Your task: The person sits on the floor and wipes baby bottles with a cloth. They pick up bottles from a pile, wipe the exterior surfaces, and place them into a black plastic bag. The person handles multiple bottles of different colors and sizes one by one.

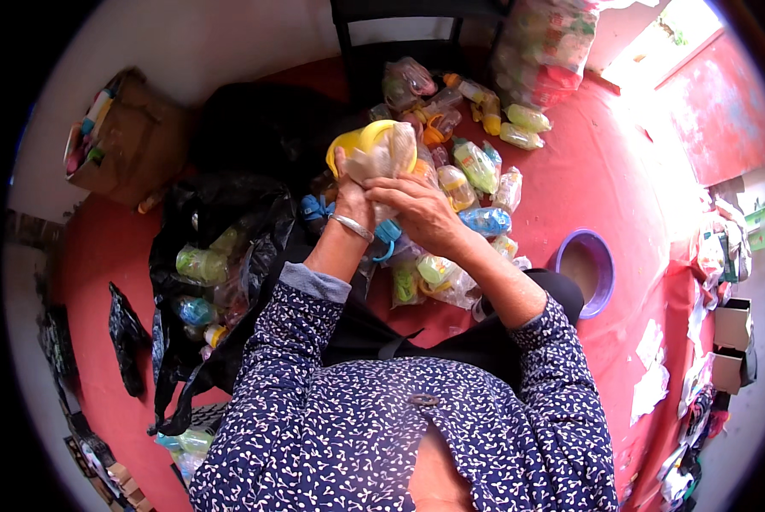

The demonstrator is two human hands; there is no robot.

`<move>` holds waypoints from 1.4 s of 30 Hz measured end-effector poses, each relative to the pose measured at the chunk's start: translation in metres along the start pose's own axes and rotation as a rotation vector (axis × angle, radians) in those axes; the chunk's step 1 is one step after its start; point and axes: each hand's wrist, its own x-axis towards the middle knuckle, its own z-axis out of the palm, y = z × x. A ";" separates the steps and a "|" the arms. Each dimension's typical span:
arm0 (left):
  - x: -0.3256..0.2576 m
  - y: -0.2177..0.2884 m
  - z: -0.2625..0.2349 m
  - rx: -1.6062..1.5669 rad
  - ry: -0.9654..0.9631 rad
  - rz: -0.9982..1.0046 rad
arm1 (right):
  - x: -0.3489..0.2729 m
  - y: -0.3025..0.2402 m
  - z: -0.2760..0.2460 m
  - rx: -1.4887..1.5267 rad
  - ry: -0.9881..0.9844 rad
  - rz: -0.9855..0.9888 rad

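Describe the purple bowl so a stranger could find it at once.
Start from the red floor to the right of the person's right hand. The purple bowl sits there alone, round and open, unlike the plastic-wrapped bottles heaped beside it.

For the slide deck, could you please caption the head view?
Both hands, left hand and right hand, hold a clear-wrapped yellow cup above bagged bottles.

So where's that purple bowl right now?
The purple bowl sits on the red floor to the person's right, just past the right forearm and right of the pile of wrapped bottles.
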 end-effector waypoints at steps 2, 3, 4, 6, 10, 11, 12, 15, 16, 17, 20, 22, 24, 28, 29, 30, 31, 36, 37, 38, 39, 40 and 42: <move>0.001 0.009 0.006 -0.123 0.134 0.068 | -0.014 0.009 -0.007 0.048 0.002 0.110; 0.003 0.009 0.010 -0.150 0.182 0.142 | -0.023 0.023 -0.006 0.031 0.090 0.316; 0.001 0.010 0.015 -0.090 0.191 0.181 | -0.023 0.028 -0.014 0.142 0.217 0.451; 0.006 0.008 0.011 -0.080 0.128 0.259 | -0.016 0.043 -0.037 0.792 0.539 0.858; 0.015 -0.011 0.008 0.070 0.176 0.487 | 0.016 -0.003 -0.054 0.715 0.650 0.590; 0.014 -0.015 0.012 0.059 0.169 0.469 | 0.020 -0.009 -0.050 0.617 0.605 0.536; 0.012 -0.020 0.014 0.048 0.163 0.451 | 0.022 -0.012 -0.042 0.392 0.471 0.395; 0.008 -0.020 0.022 0.107 0.064 0.410 | 0.016 0.007 -0.023 -0.241 0.265 0.261; 0.008 -0.020 0.021 0.125 0.061 0.415 | 0.018 0.011 -0.024 -0.117 0.289 0.367; 0.008 -0.019 0.020 0.144 0.059 0.421 | 0.021 0.019 -0.026 -0.063 0.355 0.410; 0.001 -0.021 0.020 0.248 -0.087 0.469 | 0.012 0.035 -0.041 0.373 0.266 0.605; -0.005 -0.018 0.028 0.286 -0.199 0.462 | 0.003 0.045 -0.039 0.978 0.387 1.136; -0.009 -0.015 0.033 0.312 -0.303 0.406 | -0.007 0.053 -0.035 1.452 0.422 1.170; -0.016 -0.008 0.038 0.331 -0.460 0.347 | -0.013 0.041 -0.045 1.868 0.324 1.009; -0.019 -0.006 0.040 0.299 -0.470 0.319 | -0.014 0.036 -0.047 1.861 0.320 0.999; -0.015 -0.002 0.037 0.282 -0.465 0.309 | -0.020 0.040 -0.048 1.834 0.256 0.962; -0.015 0.001 0.038 0.290 -0.473 0.281 | -0.020 0.039 -0.049 1.712 0.228 0.914; -0.003 0.014 0.032 0.563 -0.522 0.284 | -0.005 0.038 -0.061 1.151 0.302 0.711; -0.002 0.016 0.035 0.620 -0.526 0.286 | 0.001 0.037 -0.066 0.982 0.320 0.627; -0.005 0.015 0.037 0.541 -0.534 0.229 | 0.003 0.031 -0.073 0.788 0.328 0.653; -0.011 0.014 0.038 0.463 -0.541 0.172 | 0.004 0.026 -0.074 0.494 0.348 0.551; -0.016 0.015 0.039 0.384 -0.544 0.120 | 0.007 0.022 -0.071 0.206 0.357 0.442; -0.016 0.007 0.042 0.239 -0.572 0.119 | 0.012 0.012 -0.061 -0.209 0.355 0.266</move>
